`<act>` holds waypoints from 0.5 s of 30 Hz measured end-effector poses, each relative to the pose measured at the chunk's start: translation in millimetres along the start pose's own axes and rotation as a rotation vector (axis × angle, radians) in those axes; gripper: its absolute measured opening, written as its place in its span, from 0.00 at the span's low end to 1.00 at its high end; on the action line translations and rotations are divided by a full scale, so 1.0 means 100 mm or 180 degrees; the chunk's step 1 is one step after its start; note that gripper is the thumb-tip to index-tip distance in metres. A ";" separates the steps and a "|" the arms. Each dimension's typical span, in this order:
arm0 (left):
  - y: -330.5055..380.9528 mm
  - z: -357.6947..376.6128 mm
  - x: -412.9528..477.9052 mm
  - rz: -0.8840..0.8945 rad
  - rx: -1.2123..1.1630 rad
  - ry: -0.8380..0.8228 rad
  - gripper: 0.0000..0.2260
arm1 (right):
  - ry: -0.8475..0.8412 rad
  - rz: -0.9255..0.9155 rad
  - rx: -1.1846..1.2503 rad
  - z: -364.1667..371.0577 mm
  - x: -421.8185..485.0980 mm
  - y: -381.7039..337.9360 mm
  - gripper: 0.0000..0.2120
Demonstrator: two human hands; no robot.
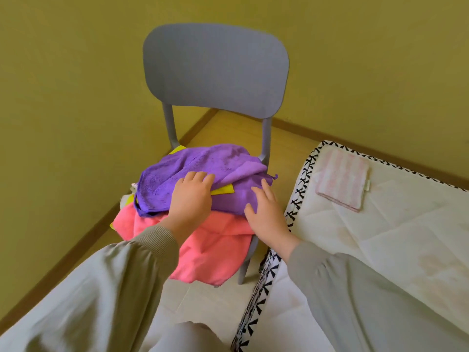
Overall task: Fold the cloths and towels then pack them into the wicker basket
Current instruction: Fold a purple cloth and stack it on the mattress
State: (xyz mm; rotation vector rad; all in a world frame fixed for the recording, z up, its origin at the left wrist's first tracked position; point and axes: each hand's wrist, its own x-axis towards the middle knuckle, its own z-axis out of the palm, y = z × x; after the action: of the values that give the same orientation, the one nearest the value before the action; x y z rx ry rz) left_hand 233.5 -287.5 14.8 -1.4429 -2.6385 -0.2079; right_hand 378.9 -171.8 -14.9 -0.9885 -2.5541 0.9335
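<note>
1. Wall (63,85): yellow-green, meeting in a corner behind the chair, with a brown skirting board along the floor (241,130).
2. Mattress (380,250): white and quilted, with a black-and-white patterned border, on the right, its edge just beside the chair.
3. Sleeves (101,288): loose, grey-beige, with ribbed cuffs, reaching in from the bottom on both sides.
4. Chair (215,69): grey plastic, in the corner, backrest upright; its seat is covered by a heap of unfolded towels.
5. Pink towel (215,252): lowest in the heap, hanging over the near edge of the seat.
6. Purple towel (182,171): crumpled on top of the pink one, at the top of the heap.
7. Folded cloth (342,179): pink-and-white striped, lying flat as a neat rectangle near the mattress's far corner, well apart from the heap.
8. Left hand (190,201): palm down on the purple towel, fingers relaxed and close together, their tips near a fold; it holds nothing that shows.
9. Right hand (266,217): palm down, fingers spread wide, resting on the purple towel's right edge.
10. Yellow cloth (223,189): a strip showing between purple folds, between the two hands; another corner shows at the back of the seat.
</note>
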 end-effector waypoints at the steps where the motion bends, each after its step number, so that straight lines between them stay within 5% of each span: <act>1: -0.06 -0.01 0.02 -0.0143 -0.0016 -0.0051 0.15 | -0.0038 -0.0035 -0.0034 0.04 0.04 -0.08 0.24; 6: -0.18 0.01 0.10 -0.0663 -0.0491 0.0140 0.06 | -0.0184 0.0015 0.0179 0.17 0.16 -0.36 0.25; 12: -0.04 -0.41 0.34 -0.0041 -0.1185 0.0963 0.10 | -0.0094 -0.0009 0.0370 -0.09 0.36 -0.65 0.32; 15: 0.08 -0.79 0.47 -0.0202 -0.1629 0.1198 0.11 | 0.0102 0.0108 0.0575 -0.30 0.49 -0.85 0.24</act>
State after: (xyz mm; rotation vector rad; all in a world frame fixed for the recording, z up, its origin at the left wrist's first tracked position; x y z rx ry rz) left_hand 218.7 -258.7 100.9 -1.2703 -2.4103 -1.1101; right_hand 312.0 -172.4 63.2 -0.9884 -2.3841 1.1254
